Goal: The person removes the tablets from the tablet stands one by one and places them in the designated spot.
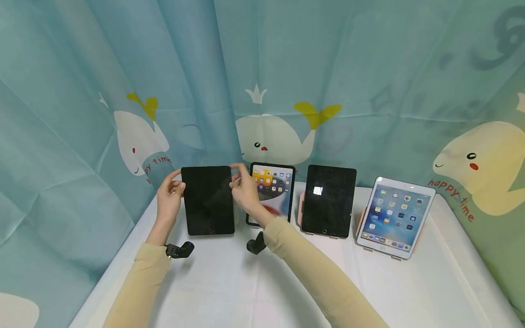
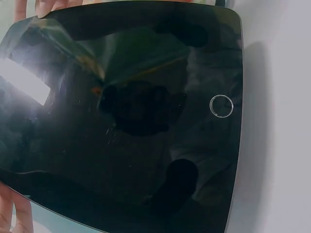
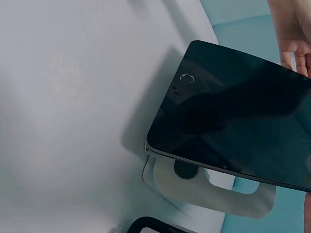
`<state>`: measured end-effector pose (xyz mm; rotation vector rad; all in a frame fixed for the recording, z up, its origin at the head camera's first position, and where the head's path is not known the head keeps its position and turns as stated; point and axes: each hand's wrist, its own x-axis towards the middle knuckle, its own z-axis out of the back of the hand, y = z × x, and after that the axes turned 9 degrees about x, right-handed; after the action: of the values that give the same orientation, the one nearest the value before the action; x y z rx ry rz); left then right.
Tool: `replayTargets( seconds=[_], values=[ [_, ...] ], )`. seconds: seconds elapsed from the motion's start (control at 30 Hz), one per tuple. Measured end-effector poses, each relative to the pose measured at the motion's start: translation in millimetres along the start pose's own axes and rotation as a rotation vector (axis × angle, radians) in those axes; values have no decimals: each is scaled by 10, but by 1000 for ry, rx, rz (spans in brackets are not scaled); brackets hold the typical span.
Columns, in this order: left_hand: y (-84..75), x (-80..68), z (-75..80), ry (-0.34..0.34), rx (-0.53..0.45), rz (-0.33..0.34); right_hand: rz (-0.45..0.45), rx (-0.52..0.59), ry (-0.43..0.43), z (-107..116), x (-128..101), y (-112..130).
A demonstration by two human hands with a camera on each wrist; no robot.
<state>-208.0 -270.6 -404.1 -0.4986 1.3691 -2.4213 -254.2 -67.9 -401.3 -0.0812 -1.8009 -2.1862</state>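
A black tablet (image 1: pixel 208 200) with a dark screen and a round home button stands at the left of the row, held between both hands. My left hand (image 1: pixel 168 199) grips its upper left edge, thumb at the front and fingers behind. At its upper right edge, my right hand (image 1: pixel 246 190) pinches it, with the fingers partly hidden. In the right wrist view a pale stand (image 3: pixel 221 191) with a dark round pad shows behind the tablet (image 3: pixel 233 116). The left wrist view is filled by the screen (image 2: pixel 141 116), which carries reflections.
To the right stand a tablet with a lit home screen (image 1: pixel 262 182), partly behind the right hand, a dark tablet (image 1: pixel 330 200) on a pink stand, and a white tablet (image 1: pixel 395 216) showing app icons. A blue whale-print curtain (image 1: pixel 197 68) hangs behind the white table (image 1: pixel 221 291).
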Motion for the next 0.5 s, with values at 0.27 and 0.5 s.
replayTargets(
  seconds=[0.27,0.5],
  values=[
    [9,-94,77,6,8,21,-41,46,37,-9,-109,56],
    [-14,-168,140,13,7,44,-64,73,45,-19,-177,64]
  ],
)
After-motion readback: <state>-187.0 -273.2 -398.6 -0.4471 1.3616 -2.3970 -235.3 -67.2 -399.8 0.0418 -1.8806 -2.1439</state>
